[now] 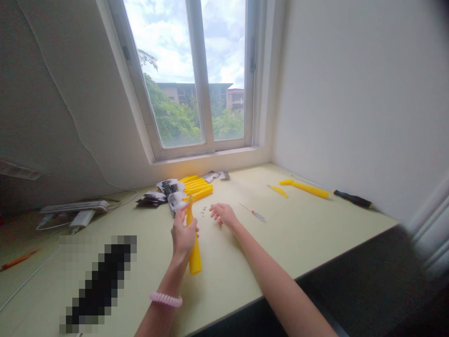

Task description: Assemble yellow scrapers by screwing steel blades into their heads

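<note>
My left hand [184, 236] is closed around a yellow plastic handle [194, 257], held at a slant with its narrow end up and its wide end toward me. My right hand [224, 215] hovers low over or touches the table just right of several tiny metal pieces, likely screws [203, 211]; its fingers are apart and slightly bent, and I see nothing in them. A small screwdriver with a clear and red handle [258, 216] lies right of that hand.
Several yellow handles [198, 187] and dark-and-white packets [171, 188] lie by the window. To the right are a flat yellow piece [278, 191], another yellow handle [308, 188] and a black-handled long tool [352, 198]. A power strip [79, 208] stands left. The table's edge [315, 270] runs front right.
</note>
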`<state>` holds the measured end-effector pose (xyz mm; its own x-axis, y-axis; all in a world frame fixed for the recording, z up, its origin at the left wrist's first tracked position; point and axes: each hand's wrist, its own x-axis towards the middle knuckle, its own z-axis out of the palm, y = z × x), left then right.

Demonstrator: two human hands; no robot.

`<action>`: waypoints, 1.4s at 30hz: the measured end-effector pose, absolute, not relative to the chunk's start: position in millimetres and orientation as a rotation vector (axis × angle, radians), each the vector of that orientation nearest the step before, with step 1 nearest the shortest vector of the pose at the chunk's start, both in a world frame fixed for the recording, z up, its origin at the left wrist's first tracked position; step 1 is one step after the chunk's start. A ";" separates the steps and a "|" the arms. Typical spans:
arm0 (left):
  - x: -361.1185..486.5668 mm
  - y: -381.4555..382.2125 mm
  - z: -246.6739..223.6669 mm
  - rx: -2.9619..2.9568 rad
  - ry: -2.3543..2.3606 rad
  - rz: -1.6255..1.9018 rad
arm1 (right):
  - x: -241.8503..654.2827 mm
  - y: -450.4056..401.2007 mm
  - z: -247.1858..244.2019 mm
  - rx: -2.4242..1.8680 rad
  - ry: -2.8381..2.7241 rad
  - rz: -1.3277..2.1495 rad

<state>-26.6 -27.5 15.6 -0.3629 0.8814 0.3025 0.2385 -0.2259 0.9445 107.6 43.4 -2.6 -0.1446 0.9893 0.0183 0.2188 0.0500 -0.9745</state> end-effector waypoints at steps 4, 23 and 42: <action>-35.7 -17.2 17.8 1.022 1.289 1.716 | 99.3 48.6 -17.1 -1.463 -1.669 0.813; -47.2 -17.6 10.3 0.620 0.945 1.671 | 76.4 71.7 -11.0 -1.578 -2.243 0.069; -49.4 -24.8 17.3 0.618 0.683 1.327 | 88.0 71.6 -11.3 -1.312 -2.086 0.275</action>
<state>-49.4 -24.8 17.3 0.1082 0.9897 -0.0934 -0.6518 0.1416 0.7451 88.0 71.6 -11.3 -0.2877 0.8644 0.4124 0.7281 0.4772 -0.4921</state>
